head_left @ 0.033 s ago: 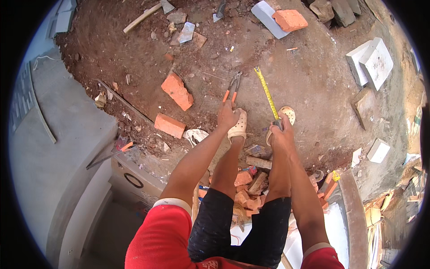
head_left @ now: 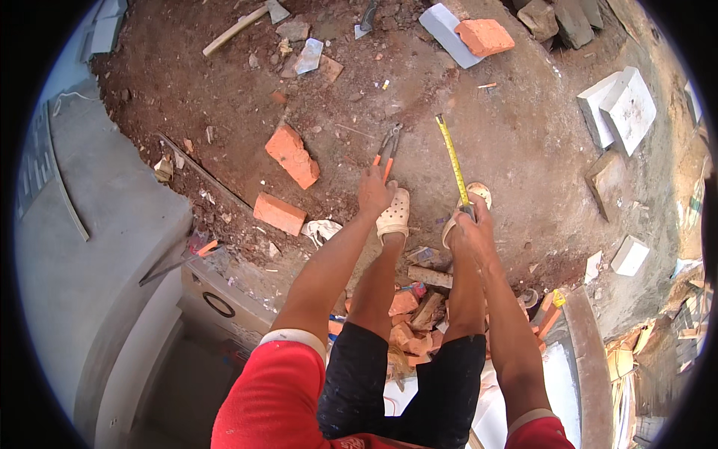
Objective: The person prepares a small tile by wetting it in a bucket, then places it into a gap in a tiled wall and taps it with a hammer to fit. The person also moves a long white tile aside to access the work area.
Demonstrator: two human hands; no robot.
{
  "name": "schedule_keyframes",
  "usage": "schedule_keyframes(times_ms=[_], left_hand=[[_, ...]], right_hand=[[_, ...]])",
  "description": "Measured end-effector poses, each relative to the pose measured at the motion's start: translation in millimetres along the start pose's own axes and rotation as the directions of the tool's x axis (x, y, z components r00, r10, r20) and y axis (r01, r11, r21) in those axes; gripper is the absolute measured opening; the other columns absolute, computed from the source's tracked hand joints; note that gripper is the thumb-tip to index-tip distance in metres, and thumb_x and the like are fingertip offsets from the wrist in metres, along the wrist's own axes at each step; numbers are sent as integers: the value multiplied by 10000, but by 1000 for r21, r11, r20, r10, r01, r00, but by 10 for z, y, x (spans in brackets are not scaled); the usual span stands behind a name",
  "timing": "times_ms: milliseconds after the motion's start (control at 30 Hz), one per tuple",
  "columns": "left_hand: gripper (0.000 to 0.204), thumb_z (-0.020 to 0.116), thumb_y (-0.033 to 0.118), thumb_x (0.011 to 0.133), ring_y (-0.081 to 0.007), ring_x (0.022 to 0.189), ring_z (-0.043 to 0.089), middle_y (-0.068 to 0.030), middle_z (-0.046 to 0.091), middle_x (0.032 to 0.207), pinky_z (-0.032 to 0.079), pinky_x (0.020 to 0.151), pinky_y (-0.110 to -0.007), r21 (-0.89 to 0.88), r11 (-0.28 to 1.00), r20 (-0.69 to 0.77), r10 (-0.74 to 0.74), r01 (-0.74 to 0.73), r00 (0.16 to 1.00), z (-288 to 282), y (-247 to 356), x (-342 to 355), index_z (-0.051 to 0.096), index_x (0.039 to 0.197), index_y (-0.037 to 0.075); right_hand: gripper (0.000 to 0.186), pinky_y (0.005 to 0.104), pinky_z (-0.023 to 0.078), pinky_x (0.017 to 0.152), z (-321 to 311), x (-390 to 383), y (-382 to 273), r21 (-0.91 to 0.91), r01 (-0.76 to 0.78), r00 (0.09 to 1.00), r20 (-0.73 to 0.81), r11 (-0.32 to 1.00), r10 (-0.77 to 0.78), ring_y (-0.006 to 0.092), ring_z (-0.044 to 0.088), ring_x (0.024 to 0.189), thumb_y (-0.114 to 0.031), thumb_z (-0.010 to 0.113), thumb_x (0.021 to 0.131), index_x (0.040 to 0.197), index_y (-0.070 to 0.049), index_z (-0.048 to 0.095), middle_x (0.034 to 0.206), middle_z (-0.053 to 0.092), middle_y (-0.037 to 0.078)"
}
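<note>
My left hand (head_left: 375, 193) is closed round the orange handles of a pair of pincers (head_left: 387, 147), whose dark metal jaws point away from me, above the dirt. In my right hand (head_left: 475, 228) is a tape measure, its case mostly hidden by my fingers. Its yellow blade (head_left: 452, 157) sticks out forward over the ground, with the free end to the right of the pincers' jaws. Both hands are above or beside my cream clogs (head_left: 393, 213). Left of the pincers lie two orange bricks, one chipped (head_left: 293, 156) and one closer to me (head_left: 279, 213).
A white block with a brick (head_left: 485, 37) on it lies at the far side. Pale slabs (head_left: 628, 111) lean together at the right. Broken bricks (head_left: 404, 303) are heaped below my legs. A thin bar (head_left: 203, 170) and a curved concrete ledge (head_left: 120, 247) are at the left.
The tape blade has swung slightly to the right, and its tip sits farther from the pincers. Both hands keep their hold. The whole view has shifted a little.
</note>
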State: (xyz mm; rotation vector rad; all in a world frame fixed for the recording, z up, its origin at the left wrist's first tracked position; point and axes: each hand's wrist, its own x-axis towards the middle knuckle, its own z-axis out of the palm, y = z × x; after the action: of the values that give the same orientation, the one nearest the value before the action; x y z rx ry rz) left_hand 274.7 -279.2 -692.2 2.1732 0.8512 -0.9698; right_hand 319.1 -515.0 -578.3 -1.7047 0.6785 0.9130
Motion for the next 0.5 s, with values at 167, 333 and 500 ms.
schedule_keyframes(times_ms=[167, 333, 500], left_hand=[[560, 830, 233, 805, -392, 1134, 558, -214, 536, 1201, 490, 972, -486, 158, 987, -287, 36, 11, 957, 625, -277, 571, 487, 1187, 7], [597, 827, 251, 770, -405, 1117, 568, -217, 569, 1146, 481, 986, -513, 54, 997, -242, 66, -54, 968, 625, -270, 608, 484, 1184, -9], [646, 786, 276, 766, -434, 1178, 587, -251, 615, 1209, 488, 991, -510, -365, 926, 4, -100, 94, 995, 169, -76, 205, 468, 1213, -65]], right_hand=[[577, 264, 459, 669, -413, 329, 371, -154, -90, 995, 24, 984, 95, 114, 572, 837, -159, 703, 901, 1422, -42, 486, 1012, 639, 54], [670, 281, 454, 553, -650, 410, 793, -164, -129, 990, 36, 978, 136, 143, 596, 761, -154, 694, 868, 1473, -35, 432, 1006, 641, 81], [779, 279, 481, 518, -761, 292, 860, -484, -167, 984, -28, 859, 176, 147, 608, 719, -175, 702, 847, 1539, -52, 365, 1030, 660, 113]])
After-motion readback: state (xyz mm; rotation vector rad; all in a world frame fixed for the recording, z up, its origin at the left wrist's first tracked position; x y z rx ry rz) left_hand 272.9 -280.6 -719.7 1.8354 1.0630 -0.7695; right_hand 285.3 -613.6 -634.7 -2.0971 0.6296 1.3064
